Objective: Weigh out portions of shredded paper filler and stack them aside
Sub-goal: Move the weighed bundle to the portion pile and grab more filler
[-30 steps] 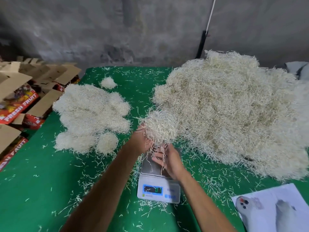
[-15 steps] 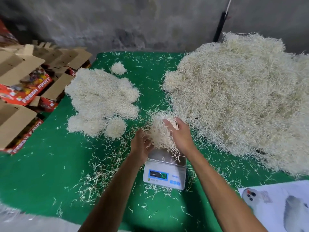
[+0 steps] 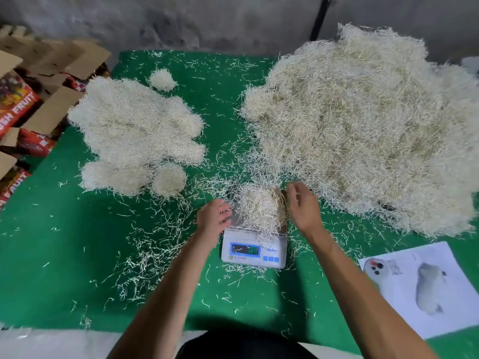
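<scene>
A fist-sized clump of pale shredded paper point(image 3: 260, 211) lies on the pan of a small white digital scale point(image 3: 255, 251) in the middle of the green table. My left hand point(image 3: 213, 216) is at the clump's left side with relaxed fingers, holding nothing. On the clump's right, my right hand point(image 3: 302, 206) hovers with loosely bent fingers, also empty. The big loose heap of shredded paper point(image 3: 363, 125) fills the right of the table. A stack of rounded weighed portions point(image 3: 134, 130) lies to the left.
Open cardboard fruit boxes point(image 3: 31, 104) stand off the table's left edge. A printed sheet of paper point(image 3: 425, 286) lies at the front right. Loose shreds are scattered over the green cloth point(image 3: 64, 242) around the scale. A grey wall runs behind the table.
Both hands held the clump above the scale before. Now it rests on the pan and both hands have let go and drawn slightly apart.
</scene>
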Action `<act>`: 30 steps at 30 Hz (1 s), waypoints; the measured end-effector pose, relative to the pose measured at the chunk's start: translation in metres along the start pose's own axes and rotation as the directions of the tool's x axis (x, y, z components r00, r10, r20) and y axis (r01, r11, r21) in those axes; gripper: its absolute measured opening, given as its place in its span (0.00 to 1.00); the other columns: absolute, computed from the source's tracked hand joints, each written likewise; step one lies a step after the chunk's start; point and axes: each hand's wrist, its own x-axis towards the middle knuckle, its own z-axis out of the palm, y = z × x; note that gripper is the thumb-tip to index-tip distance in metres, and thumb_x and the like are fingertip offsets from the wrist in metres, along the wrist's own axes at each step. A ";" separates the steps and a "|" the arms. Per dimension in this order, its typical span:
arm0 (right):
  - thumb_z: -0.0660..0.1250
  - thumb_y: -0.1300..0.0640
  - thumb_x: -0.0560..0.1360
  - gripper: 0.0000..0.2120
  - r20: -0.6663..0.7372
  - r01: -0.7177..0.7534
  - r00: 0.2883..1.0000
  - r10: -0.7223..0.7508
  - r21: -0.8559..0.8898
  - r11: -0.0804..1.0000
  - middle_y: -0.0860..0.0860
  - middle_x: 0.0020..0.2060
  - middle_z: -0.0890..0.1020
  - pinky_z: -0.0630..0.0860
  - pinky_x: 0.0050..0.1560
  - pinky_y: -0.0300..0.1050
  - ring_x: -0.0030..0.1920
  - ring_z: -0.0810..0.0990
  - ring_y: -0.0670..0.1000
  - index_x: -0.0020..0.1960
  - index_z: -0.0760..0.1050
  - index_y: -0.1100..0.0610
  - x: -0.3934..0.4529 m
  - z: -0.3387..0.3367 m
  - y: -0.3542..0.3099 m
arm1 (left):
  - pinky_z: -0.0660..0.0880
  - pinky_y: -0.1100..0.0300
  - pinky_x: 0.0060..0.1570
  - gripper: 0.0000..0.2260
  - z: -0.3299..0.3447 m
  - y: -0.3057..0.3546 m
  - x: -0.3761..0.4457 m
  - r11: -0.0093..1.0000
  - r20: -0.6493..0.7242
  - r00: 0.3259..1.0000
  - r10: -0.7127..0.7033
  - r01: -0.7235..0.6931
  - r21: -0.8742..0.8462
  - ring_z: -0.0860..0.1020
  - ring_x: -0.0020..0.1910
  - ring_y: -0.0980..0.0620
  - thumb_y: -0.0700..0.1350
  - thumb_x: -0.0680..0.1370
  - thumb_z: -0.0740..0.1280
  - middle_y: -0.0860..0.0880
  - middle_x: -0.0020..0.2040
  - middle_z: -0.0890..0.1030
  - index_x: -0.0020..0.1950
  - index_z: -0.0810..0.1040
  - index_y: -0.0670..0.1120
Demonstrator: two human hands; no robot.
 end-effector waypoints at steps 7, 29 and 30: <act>0.54 0.44 0.87 0.18 -0.003 -0.054 0.999 0.054 0.000 0.999 0.45 0.48 0.82 0.82 0.41 0.46 0.41 0.81 0.43 0.63 0.77 0.53 -0.015 0.000 -0.002 | 0.80 0.54 0.44 0.09 -0.017 -0.007 0.018 0.999 0.020 1.000 -0.014 0.015 -0.033 0.83 0.54 0.46 0.47 0.80 0.67 0.48 0.53 0.86 0.57 0.80 0.45; 0.55 0.45 0.86 0.16 0.116 -0.101 0.989 0.093 0.068 0.993 0.51 0.52 0.84 0.81 0.57 0.54 0.53 0.84 0.54 0.56 0.78 0.51 -0.006 -0.007 0.002 | 0.80 0.56 0.42 0.07 -0.018 -0.012 0.026 0.988 0.043 0.998 -0.053 0.059 -0.142 0.83 0.48 0.48 0.45 0.81 0.66 0.46 0.52 0.86 0.56 0.81 0.45; 0.55 0.45 0.86 0.16 0.118 -0.103 0.989 0.093 0.077 0.992 0.51 0.53 0.84 0.81 0.58 0.54 0.54 0.84 0.53 0.57 0.78 0.51 -0.006 -0.007 0.002 | 0.80 0.56 0.41 0.07 -0.018 -0.011 0.025 0.986 0.050 0.997 -0.055 0.062 -0.155 0.83 0.48 0.48 0.45 0.81 0.66 0.45 0.53 0.85 0.56 0.81 0.44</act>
